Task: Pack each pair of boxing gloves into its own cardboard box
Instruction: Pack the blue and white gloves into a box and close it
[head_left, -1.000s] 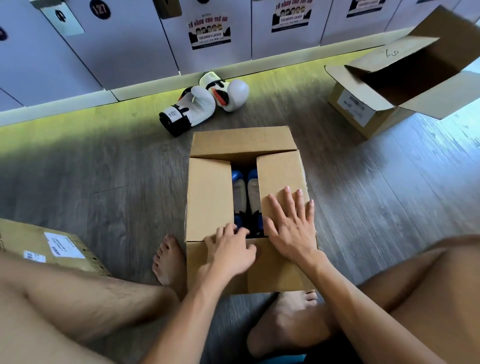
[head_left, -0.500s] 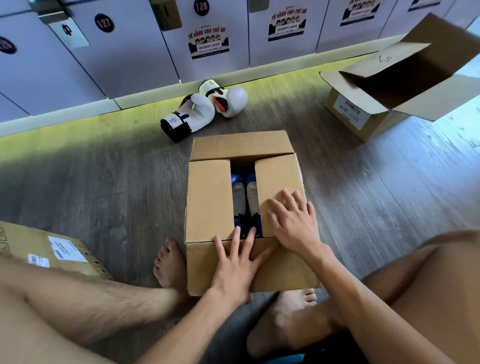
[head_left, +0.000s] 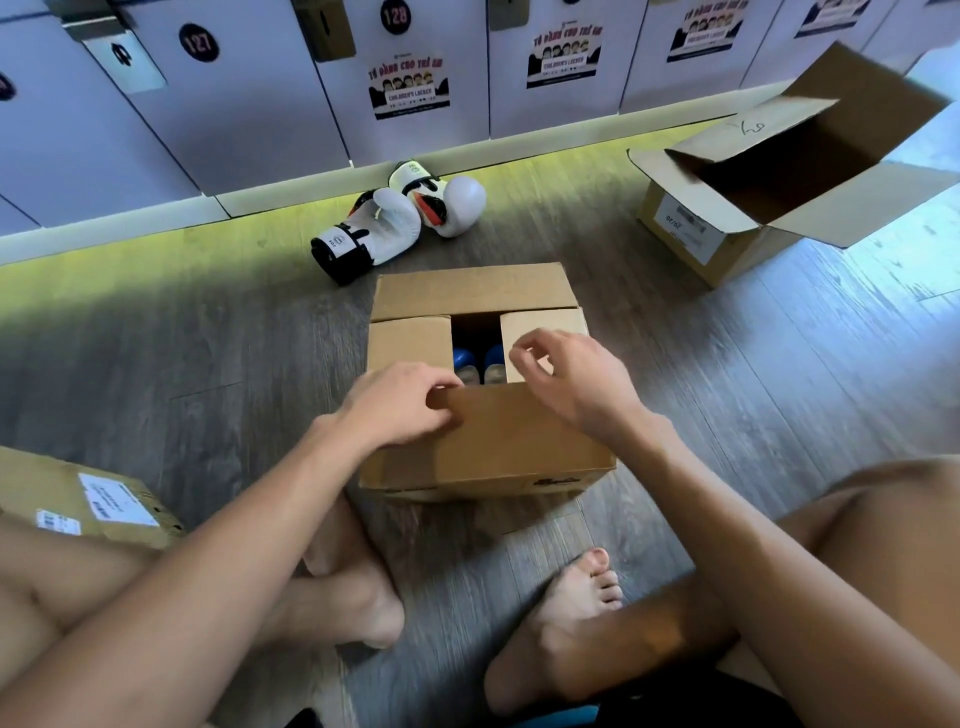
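Observation:
A cardboard box (head_left: 483, 457) stands on the floor between my legs, its far flap and two side flaps folded in. Through the gap between the side flaps shows a pair of blue and white boxing gloves (head_left: 479, 364). My left hand (head_left: 405, 402) grips the edge of the near flap, which is raised over the box top. Just above the right side flap hovers my right hand (head_left: 569, 382), fingers loosely bent and holding nothing. A white and black pair of boxing gloves (head_left: 400, 218) lies on the floor beyond the box, by the lockers.
An open cardboard box (head_left: 696, 228), its flaps spread, stands at the back right. A closed, labelled box (head_left: 88, 499) lies by my left knee. Grey lockers (head_left: 249, 104) line the far wall. My bare feet rest on the wooden floor just in front of the middle box.
My left hand has taken hold of the near flap and brought it up over the box top. My right hand has lifted off the right side flap.

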